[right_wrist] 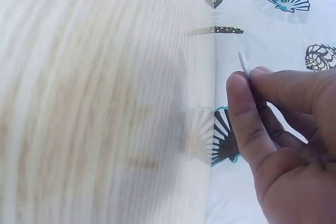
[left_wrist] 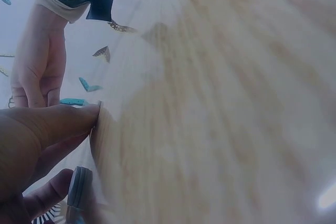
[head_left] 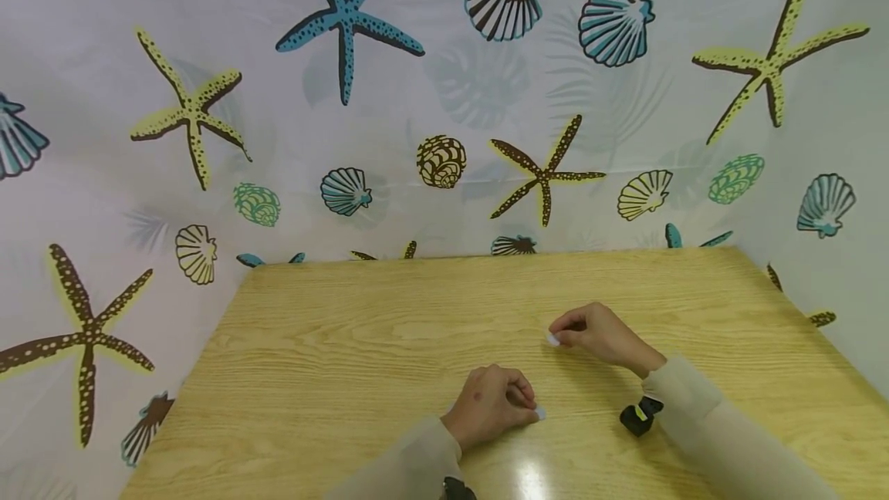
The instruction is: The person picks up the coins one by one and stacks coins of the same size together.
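My right hand (head_left: 611,336) is over the right half of the wooden table, pinching a small, thin white piece (head_left: 552,339) between thumb and fingertips. In the right wrist view that thin piece (right_wrist: 243,62) appears nearly edge-on, sticking out past the fingertips. Nearer to me and further left, my left hand (head_left: 488,407) pinches another small white piece (head_left: 541,413) low over the wood. The left wrist view shows only a sliver of it at the thumb tip. There, a pale grey-blue stack of thin rounded pieces (left_wrist: 80,187) lies against a lower finger of the left hand.
The wood-grain table (head_left: 333,346) reaches back to a white cloth (head_left: 417,83) printed with starfish and shells, which also hangs along both sides. A black strap with a small device (head_left: 637,419) is on the right wrist. Light glares on the table's near part.
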Demonstrator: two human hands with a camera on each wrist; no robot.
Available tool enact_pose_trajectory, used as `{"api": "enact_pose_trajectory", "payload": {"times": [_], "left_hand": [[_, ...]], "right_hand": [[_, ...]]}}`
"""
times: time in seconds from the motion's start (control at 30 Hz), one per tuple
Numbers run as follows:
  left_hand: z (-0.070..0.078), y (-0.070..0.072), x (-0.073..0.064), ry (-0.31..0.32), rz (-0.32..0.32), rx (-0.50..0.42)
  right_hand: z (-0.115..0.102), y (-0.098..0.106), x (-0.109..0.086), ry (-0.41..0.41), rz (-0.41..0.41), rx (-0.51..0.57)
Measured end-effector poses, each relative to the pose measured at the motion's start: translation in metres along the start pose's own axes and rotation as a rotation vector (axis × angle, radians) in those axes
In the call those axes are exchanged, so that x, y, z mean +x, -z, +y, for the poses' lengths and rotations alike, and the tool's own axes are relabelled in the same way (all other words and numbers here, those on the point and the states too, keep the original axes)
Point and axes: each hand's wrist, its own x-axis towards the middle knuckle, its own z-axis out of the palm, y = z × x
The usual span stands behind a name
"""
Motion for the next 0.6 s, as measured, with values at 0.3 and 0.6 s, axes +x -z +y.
{"api": "enact_pose_trajectory", "payload": {"times": [0.3, 0.6], "left_hand": [[0.001, 0.000, 0.000, -0.005, 0.002, 0.005], [0.001, 0.000, 0.000, -0.005, 0.005, 0.018]], "right_hand": [[-0.001, -0.004, -0.010, -0.003, -0.023, 0.018], [0.000, -0.009, -0.016, 0.014, -0.037, 0.017]]}}
